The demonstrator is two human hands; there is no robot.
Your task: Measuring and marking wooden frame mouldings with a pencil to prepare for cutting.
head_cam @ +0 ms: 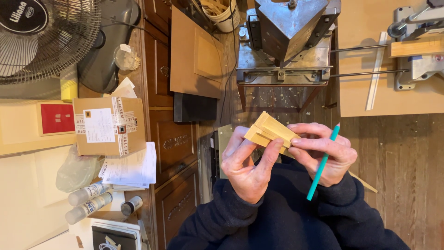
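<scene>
Both grips (284, 150) around wood piece (270, 129)

1. A worn wooden plank floor (397, 153) fills the right side.
2. A dark wooden cabinet (171, 139) with carved drawer fronts runs down the middle.
3. A grey metal machine (286, 41) stands on legs above the floor.
4. A fan (41, 37) with a wire guard sits top left.
5. A cardboard box (108, 125) lies on a pale worktop (23, 194), beside papers (132, 169) and small bottles (88, 199).
6. A light board table (370, 92) carries a metal jig (416, 46).
</scene>
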